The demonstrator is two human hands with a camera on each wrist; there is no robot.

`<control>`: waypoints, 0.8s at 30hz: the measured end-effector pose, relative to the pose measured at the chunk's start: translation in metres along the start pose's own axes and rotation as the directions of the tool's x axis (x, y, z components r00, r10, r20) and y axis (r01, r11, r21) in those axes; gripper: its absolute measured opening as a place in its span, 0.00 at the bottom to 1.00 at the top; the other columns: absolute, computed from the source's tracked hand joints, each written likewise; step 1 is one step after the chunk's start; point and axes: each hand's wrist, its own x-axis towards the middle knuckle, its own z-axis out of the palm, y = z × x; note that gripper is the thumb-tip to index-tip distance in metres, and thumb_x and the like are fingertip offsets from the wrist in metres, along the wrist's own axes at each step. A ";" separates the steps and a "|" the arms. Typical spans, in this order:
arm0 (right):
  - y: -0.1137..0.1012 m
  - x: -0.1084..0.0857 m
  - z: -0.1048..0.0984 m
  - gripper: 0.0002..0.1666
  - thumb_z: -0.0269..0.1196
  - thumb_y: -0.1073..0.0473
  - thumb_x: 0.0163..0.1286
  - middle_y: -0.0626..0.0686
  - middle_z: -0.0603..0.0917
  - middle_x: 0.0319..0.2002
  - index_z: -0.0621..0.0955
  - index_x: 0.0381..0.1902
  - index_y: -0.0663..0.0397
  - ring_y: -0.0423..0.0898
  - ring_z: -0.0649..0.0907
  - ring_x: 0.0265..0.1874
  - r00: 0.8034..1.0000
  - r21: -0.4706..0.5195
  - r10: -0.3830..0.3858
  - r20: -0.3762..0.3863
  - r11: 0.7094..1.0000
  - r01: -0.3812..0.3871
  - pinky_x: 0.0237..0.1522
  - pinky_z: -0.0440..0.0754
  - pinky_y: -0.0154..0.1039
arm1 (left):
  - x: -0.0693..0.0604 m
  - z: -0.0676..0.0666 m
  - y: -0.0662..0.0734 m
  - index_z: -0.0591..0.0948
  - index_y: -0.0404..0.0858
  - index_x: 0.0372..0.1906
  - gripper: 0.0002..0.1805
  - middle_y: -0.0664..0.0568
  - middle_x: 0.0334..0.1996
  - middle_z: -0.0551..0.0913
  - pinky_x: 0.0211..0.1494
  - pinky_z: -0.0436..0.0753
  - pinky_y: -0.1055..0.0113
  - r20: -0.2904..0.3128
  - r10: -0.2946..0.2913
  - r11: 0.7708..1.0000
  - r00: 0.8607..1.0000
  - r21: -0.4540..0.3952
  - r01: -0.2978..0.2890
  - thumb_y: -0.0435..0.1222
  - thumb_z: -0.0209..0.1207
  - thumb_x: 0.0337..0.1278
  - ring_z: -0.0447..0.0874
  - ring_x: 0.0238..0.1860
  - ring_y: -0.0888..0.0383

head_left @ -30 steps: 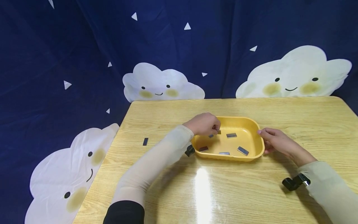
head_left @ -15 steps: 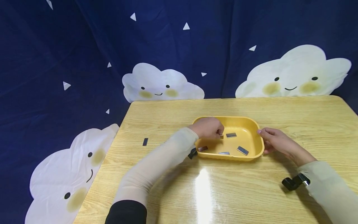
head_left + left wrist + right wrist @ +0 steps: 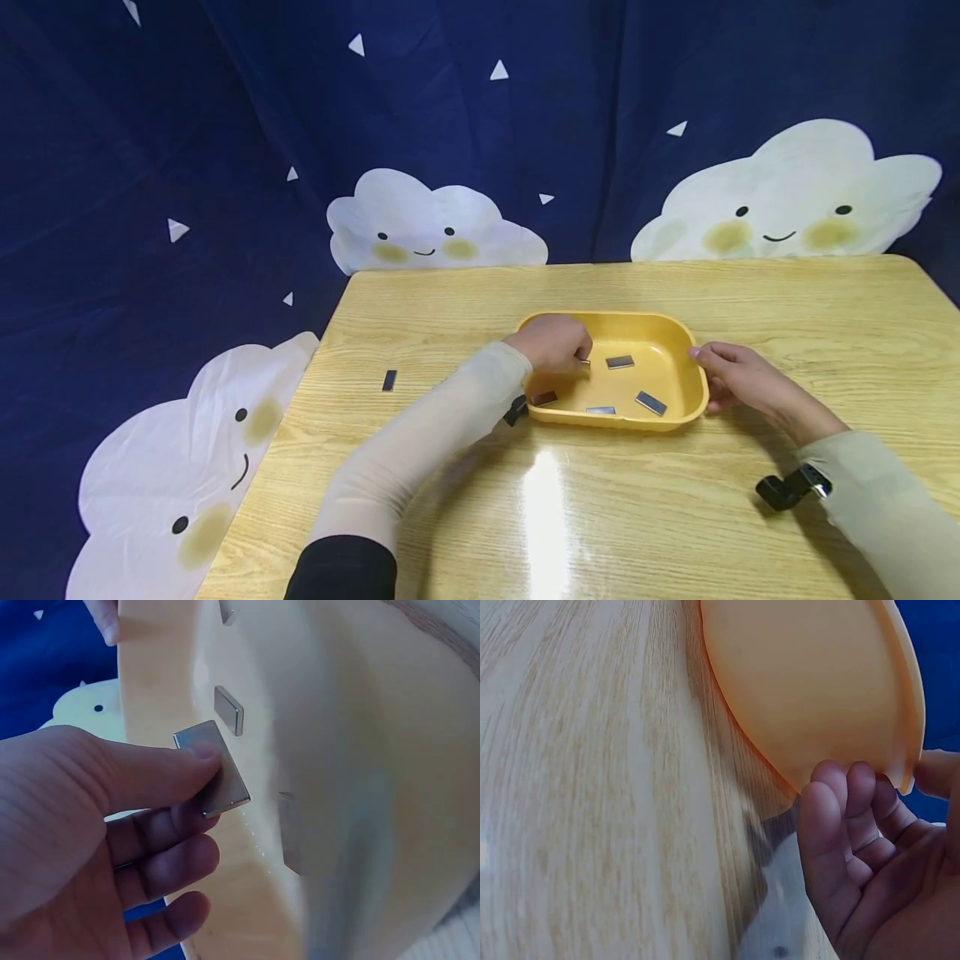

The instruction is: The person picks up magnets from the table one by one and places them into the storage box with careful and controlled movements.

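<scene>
A yellow plastic tray (image 3: 645,422) sits on the table. My left hand (image 3: 553,342) is low inside its left part. Between thumb and fingers it pinches a small flat silvery metal block (image 3: 231,789), seen close in the left wrist view. Several similar metal blocks (image 3: 651,403) lie apart on the tray's floor. At the tray's right end my right hand (image 3: 746,379) grips the rim, thumb on top. In the right wrist view the fingertips (image 3: 829,776) touch the outside of the tray wall. My left hand hides part of the tray floor.
One more metal block (image 3: 389,380) lies on the wooden table (image 3: 675,517), left of the tray. A dark blue curtain (image 3: 450,100) with clouds hangs behind the table's far edge. Black wrist cameras (image 3: 793,488) sit on both forearms.
My left hand has gone from the tray's left rim down into it with the pinched block, then shifted slightly left. The right hand and the tray hold their place.
</scene>
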 end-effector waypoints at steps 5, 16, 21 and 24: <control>0.000 -0.001 0.000 0.27 0.44 0.44 0.81 0.47 0.81 0.29 0.72 0.44 0.65 0.40 0.83 0.27 1.000 0.004 0.005 -0.002 1.000 -0.005 0.31 0.86 0.40 | -0.001 0.002 -0.004 0.71 0.48 0.17 0.19 0.60 0.18 0.64 0.29 0.62 0.73 0.031 -0.041 0.999 0.999 0.022 0.040 0.39 0.60 0.64 0.60 0.24 0.63; -0.001 0.000 -0.002 0.27 0.44 0.44 0.81 0.47 0.81 0.30 0.72 0.45 0.65 0.39 0.83 0.27 1.000 -0.005 0.003 -0.005 1.000 -0.003 0.31 0.86 0.39 | -0.005 -0.004 -0.013 0.64 0.48 0.14 0.22 0.59 0.15 0.57 0.25 0.56 0.71 -0.022 -0.064 0.997 0.998 0.045 0.065 0.34 0.59 0.60 0.56 0.23 0.62; -0.001 0.000 -0.001 0.27 0.44 0.44 0.81 0.47 0.80 0.29 0.72 0.46 0.66 0.40 0.83 0.27 1.000 -0.005 -0.004 -0.007 1.000 0.004 0.31 0.86 0.40 | -0.005 -0.002 -0.012 0.67 0.49 0.15 0.20 0.59 0.15 0.60 0.27 0.58 0.71 -0.016 -0.060 0.998 0.998 0.024 0.061 0.35 0.59 0.62 0.58 0.23 0.62; 0.000 -0.001 0.000 0.27 0.44 0.44 0.81 0.47 0.81 0.29 0.72 0.46 0.67 0.39 0.83 0.27 1.000 0.000 -0.010 -0.005 1.000 0.010 0.31 0.86 0.40 | -0.004 0.000 -0.011 0.68 0.48 0.15 0.19 0.59 0.16 0.61 0.28 0.60 0.71 0.008 -0.062 0.998 0.998 0.012 0.062 0.33 0.59 0.61 0.58 0.24 0.62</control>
